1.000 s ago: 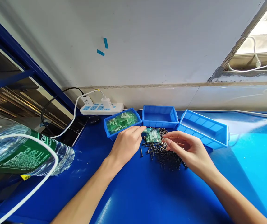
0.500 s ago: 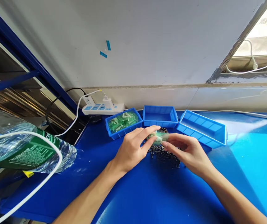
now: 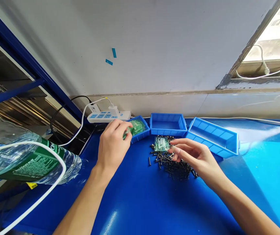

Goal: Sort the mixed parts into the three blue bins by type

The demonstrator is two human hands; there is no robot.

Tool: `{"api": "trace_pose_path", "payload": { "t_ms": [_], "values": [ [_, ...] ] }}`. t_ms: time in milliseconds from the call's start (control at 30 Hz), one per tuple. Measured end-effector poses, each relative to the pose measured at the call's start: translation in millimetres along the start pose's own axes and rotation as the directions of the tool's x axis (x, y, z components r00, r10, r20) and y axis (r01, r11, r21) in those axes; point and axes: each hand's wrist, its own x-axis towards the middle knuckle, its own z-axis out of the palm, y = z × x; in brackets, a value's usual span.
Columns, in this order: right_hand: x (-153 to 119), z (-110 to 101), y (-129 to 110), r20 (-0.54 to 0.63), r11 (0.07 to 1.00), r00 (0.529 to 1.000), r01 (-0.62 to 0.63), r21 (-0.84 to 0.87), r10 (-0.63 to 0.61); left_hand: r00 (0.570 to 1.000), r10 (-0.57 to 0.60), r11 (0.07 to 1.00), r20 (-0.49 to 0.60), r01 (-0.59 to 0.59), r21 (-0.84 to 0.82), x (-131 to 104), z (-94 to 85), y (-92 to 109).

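The green packet (image 3: pixel 161 144) is at the screws' (image 3: pixel 170 160) far left side, a little in from the table's (image 3: pixel 130 195) back edge and just in front of the middle bin (image 3: pixel 168 133). The right hand (image 3: pixel 198 155) is at its right side, thumb and index nearly together, the other fingers loosely curled. Their tips meet or nearly meet the packet's edge, perhaps to steady it over the uneven screws; I cannot tell whether they pinch it. Coming from the side, they leave its white-marked face in view.

The left hand (image 3: pixel 112 142) reaches over the left bin (image 3: pixel 143 134), fingers bent down and the thumb close under them, so the gap is small. Green film shows at the tips, but whether they grip any of it I cannot tell. This bin holds more green packets (image 3: pixel 138 126), its walls probably there to contain the slippery-looking film.

The 3 bins line the table's back edge, the right bin (image 3: pixel 213 137) angled, likely for easy reach by both hands. The power strip (image 3: pixel 105 117) sits by the back left corner, near the wall, and the bottle (image 3: pixel 32 160) is at the left edge.
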Motion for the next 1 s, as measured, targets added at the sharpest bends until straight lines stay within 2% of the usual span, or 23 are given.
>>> {"api": "trace_pose_path", "payload": {
  "t_ms": [67, 200, 333, 400, 467, 533, 633, 767, 900, 1000],
  "values": [
    [-0.5, 0.5, -1.1, -0.022, 1.000, 1.000, -0.007, 0.005, 0.008, 0.995, -0.056, 0.991, 0.081, 0.046, 0.123, -0.8, 0.7, -11.1],
    [-2.1, 2.6, -4.6, -0.036, 1.000, 0.999, -0.022, -0.006, 0.021, 0.986, -0.099, 0.961, 0.134, 0.060, 0.269, -4.6, 3.0, -19.6],
    [-3.0, 3.4, -4.4, -0.045, 0.999, 0.999, -0.025, 0.023, 0.026, 0.986, -0.080, 0.958, 0.147, 0.035, 0.284, -6.0, 3.1, -18.4],
    [-2.0, 3.1, -1.1, -0.050, 1.000, 0.999, -0.010, 0.011, 0.011, 0.977, -0.119, 0.948, 0.179, 0.059, 0.313, -4.6, 1.9, -16.3],
    [0.2, 2.4, 3.3, -0.055, 0.998, 0.998, 0.032, -0.056, -0.035, 0.965, -0.165, 0.939, 0.204, 0.091, 0.332, -2.5, 1.1, -12.5],
    [3.5, 1.6, 6.7, -0.058, 0.973, 0.991, 0.103, -0.205, -0.117, 0.974, -0.136, 0.955, 0.180, 0.081, 0.284, -1.1, 2.3, -6.3],
    [9.9, 0.0, 6.6, -0.002, 0.857, 0.968, 0.221, -0.466, -0.250, 0.988, 0.060, 0.994, 0.141, -0.072, 0.080, -3.8, 9.1, 7.4],
    [21.6, -1.4, -1.4, 0.202, 0.669, 0.930, 0.361, -0.650, -0.307, 0.948, 0.214, 0.975, 0.237, -0.193, -0.109, -15.0, 21.1, 25.1],
    [34.0, 2.1, -4.4, 0.389, 0.521, 0.893, 0.448, -0.726, -0.226, 0.928, 0.206, 0.976, 0.310, -0.171, -0.137, -22.4, 29.2, 27.5],
    [38.7, 8.1, 0.1, 0.392, 0.470, 0.890, 0.455, -0.756, -0.232, 0.933, 0.138, 0.982, 0.331, -0.086, -0.166, -22.3, 33.0, 21.3]
  ]
}}
